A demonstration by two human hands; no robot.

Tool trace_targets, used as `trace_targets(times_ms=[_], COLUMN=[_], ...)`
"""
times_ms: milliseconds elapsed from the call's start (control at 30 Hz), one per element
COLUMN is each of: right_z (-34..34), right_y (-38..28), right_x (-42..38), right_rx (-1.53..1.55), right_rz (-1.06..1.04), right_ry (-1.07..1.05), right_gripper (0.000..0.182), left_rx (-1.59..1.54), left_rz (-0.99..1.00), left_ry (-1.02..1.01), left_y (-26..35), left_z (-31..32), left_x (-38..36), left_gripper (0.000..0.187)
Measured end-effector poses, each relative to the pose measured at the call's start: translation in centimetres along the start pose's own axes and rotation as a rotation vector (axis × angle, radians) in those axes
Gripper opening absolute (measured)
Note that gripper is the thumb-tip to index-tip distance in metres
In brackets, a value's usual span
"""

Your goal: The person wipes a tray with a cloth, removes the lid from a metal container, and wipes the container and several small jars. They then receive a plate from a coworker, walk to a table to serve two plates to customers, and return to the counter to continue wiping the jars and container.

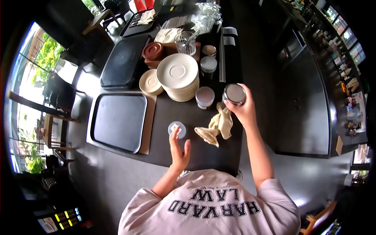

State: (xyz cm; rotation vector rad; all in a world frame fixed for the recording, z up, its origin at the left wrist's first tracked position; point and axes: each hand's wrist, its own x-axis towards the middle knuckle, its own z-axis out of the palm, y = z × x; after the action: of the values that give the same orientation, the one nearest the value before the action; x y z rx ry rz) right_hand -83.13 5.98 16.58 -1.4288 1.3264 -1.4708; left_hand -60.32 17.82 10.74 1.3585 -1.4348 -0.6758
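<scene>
In my right hand is a round jar with a silver-rimmed lid, its top facing up and my fingers wrapped round its side. My left hand is open, fingers stretched forward and thumb apart. Its fingertips overlap a small, round, pale bluish lid or dish with something white on it. Between the hands, a crumpled tan cloth lies on the dark counter, just below the jar. A lidded plastic tub stands left of the jar.
Stacked cream saucers and a smaller stack stand ahead. A black tray lies left, another tray behind it. Farther back are brown dishes, a clear glass pitcher and more lidded containers.
</scene>
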Motion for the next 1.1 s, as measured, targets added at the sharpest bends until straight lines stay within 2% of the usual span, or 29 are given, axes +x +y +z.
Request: trace_targets(times_ms=[33, 100, 167, 200, 233, 300, 400, 500, 633, 667, 767, 800, 900, 933, 967, 1033, 1100], right_z=[0.9, 2.8, 4.5, 5.2, 5.6, 6.4, 7.2, 7.3, 7.3, 7.2, 7.4, 7.3, 6.2, 5.3, 4.6, 3.1, 2.5], right_y=[0.6, 4.9, 7.2, 7.8, 8.5, 9.1, 10.7, 10.6, 8.5, 9.0, 9.4, 8.7, 8.4, 8.1, 7.5, 6.6, 6.4], right_x=[1.5, 4.3, 6.0, 7.0, 7.5, 8.2, 8.4, 8.3, 8.4, 8.4, 7.5, 7.2, 5.1, 4.0, 2.5, -0.5, -3.5], right_rx=[0.018, 0.052, 0.071, -0.083, -0.188, -0.007, 0.150, 0.096, 0.007, 0.179, 0.358, 0.280, 0.305, 0.224, 0.246, 0.422, 0.406], right_rz=[0.071, -0.026, -0.023, -0.119, -0.092, 0.177, 0.243, 0.229, 0.339, 0.444, 0.446, 0.435, 0.333, 0.241, 0.217, 0.331, 0.283], right_ry=[-0.015, 0.034, 0.046, 0.066, 0.047, -0.084, -0.150, -0.154, -0.177, -0.232, -0.139, -0.090, 0.111, 0.105, 0.122, 0.053, -0.016], right_gripper=[0.060, 0.062, 0.063, 0.064, 0.066, 0.069, 0.074, 0.076, 0.086, 0.092, 0.093, 0.081, 0.067, 0.052, 0.044, 0.039, 0.038], left_rx=[-0.018, 0.052, 0.259, 0.378, 0.459, 0.493, 0.587, 0.316, 0.359, 0.342, 0.272, 0.282, 0.249, 0.262, 0.246, 0.211, 0.159], left_rz=[-0.043, -0.048, 0.042, 0.079, 0.097, 0.032, -0.047, -0.158, -0.107, -0.105, -0.135, -0.113, -0.004, 0.027, 0.043, 0.075, 0.111], left_ry=[0.036, 0.022, -0.016, -0.037, -0.053, -0.093, -0.076, -0.016, -0.021, -0.005, 0.001, 0.009, 0.000, -0.015, -0.052, -0.124, -0.157], left_y=[-1.1, -2.9, -3.6, -3.9, -4.2, -4.7, -5.7, -7.9, -7.1, -7.0, -6.4, -6.2, -4.9, -4.4, -3.8, -2.7, -1.7], left_z=[0.0, -0.3, -0.5, -0.4, -0.3, -0.2, -0.1, 0.1, 1.3, 1.7, 2.6, 2.8, 2.9, 2.9, 2.9, 3.1, 3.7], left_x=[0.3, 1.0, 2.0, 2.4, 2.7, 3.2, 4.1, 4.5, 5.4, 5.5, 6.1, 6.3, 6.7, 6.7, 6.8, 6.9, 6.9], left_gripper=[0.056, 0.054, 0.058, 0.066, 0.076, 0.085, 0.092, 0.096, 0.099, 0.100, 0.097, 0.096, 0.096, 0.100, 0.103, 0.109, 0.111])
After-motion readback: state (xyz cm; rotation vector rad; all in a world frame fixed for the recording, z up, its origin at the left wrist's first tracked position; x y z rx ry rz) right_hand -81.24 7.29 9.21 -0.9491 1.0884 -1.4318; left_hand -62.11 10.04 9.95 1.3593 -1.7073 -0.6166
